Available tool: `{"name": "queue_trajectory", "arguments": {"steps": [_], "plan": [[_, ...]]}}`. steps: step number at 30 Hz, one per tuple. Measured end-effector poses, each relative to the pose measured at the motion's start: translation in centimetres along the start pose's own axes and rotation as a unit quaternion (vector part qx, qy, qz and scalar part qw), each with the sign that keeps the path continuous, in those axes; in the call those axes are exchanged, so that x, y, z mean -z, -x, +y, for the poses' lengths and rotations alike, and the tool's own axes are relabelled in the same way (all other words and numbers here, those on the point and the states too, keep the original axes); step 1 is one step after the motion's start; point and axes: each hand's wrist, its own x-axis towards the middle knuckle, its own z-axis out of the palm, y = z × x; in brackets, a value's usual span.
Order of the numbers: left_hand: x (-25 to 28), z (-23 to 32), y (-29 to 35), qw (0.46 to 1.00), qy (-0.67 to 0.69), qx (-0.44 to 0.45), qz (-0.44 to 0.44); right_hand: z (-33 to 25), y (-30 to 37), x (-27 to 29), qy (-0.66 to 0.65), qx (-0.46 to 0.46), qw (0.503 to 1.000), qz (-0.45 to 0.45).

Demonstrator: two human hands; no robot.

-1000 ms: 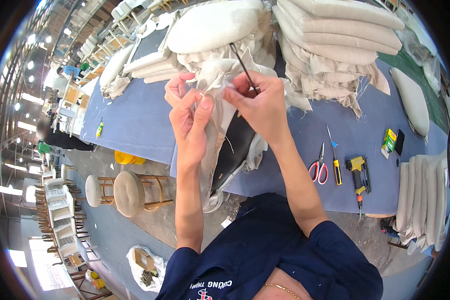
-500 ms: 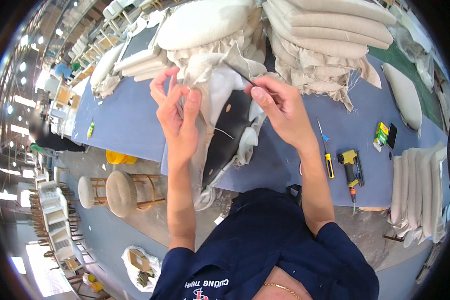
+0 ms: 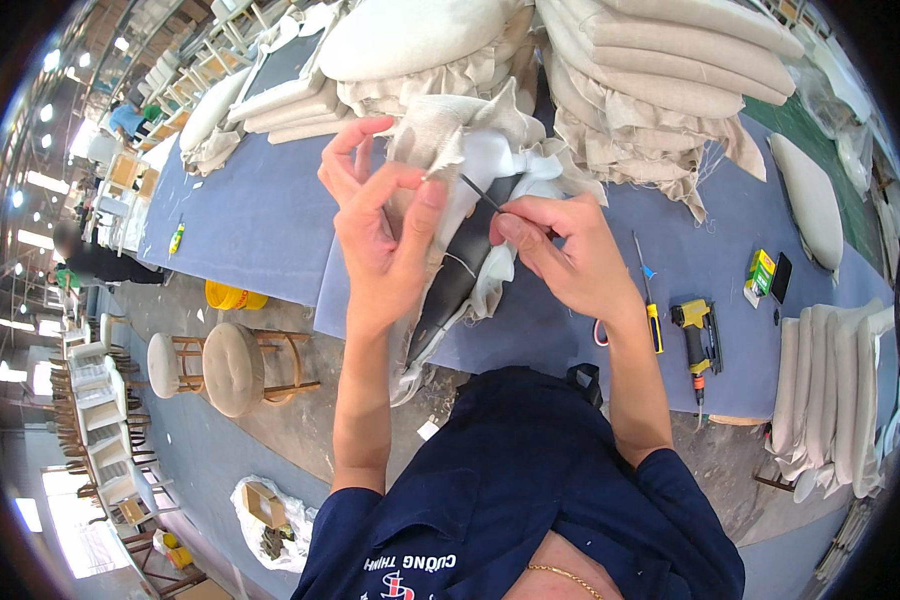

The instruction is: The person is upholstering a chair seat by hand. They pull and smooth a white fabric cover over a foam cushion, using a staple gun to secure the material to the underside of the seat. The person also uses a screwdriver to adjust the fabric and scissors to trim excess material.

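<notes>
A seat cushion lies at the middle of the table, its black underside (image 3: 457,285) showing, with white padding (image 3: 490,155) and loose beige fabric (image 3: 430,125) around it. My left hand (image 3: 385,245) is closed, thumb and index finger pinching the fabric's frayed edge, its other fingers raised. Between the thumb and fingers of my right hand (image 3: 575,250) is a thin black stick (image 3: 480,192). The stick's far end points up-left and meets the fabric close to my left fingertips; whether it goes through the cloth I cannot tell.
Beige cushions are stacked at the back (image 3: 670,60) and right (image 3: 820,390). Right of my arm lie a screwdriver (image 3: 654,325), a yellow-black staple gun (image 3: 697,335), a small green-yellow box (image 3: 760,272) and a phone (image 3: 782,275). Stools (image 3: 235,370) stand left, below the table edge.
Both hands have come closer together, the left shifting right and the right moving slightly lower. The stick's far end is now lower, by the left fingertips. More fabric is folded over the cushion.
</notes>
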Motion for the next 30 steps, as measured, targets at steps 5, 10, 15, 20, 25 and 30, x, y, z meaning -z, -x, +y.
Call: {"name": "queue_trajectory", "arguments": {"steps": [5, 10, 15, 20, 25, 30], "plan": [[-1.5, 2.8, 1.6, 0.997, -0.043, -0.01, -0.057, -1.7, 1.7, 1.2, -0.032, -0.076, 0.996, -0.019], [-1.5, 4.7, 1.5, 0.989, 0.082, 0.05, -0.113, -2.5, 5.8, 3.4, 0.006, -0.014, 1.0, 0.027], [-4.9, 2.1, -1.1, 0.943, 0.218, 0.028, -0.25, -2.7, 8.6, 5.2, -0.012, -0.029, 1.0, -0.004], [-7.2, 3.0, 0.1, 0.936, 0.252, 0.062, -0.239, -2.1, 9.4, 5.1, -0.039, -0.058, 0.996, 0.048], [-7.3, 2.9, -2.5, 0.923, 0.198, -0.008, -0.331, -0.4, 11.4, 6.1, -0.033, -0.057, 0.997, 0.039], [-11.2, 2.4, -2.4, 0.862, 0.334, -0.029, -0.381, 0.1, 14.7, 7.4, 0.004, -0.046, 0.999, 0.028]]}}
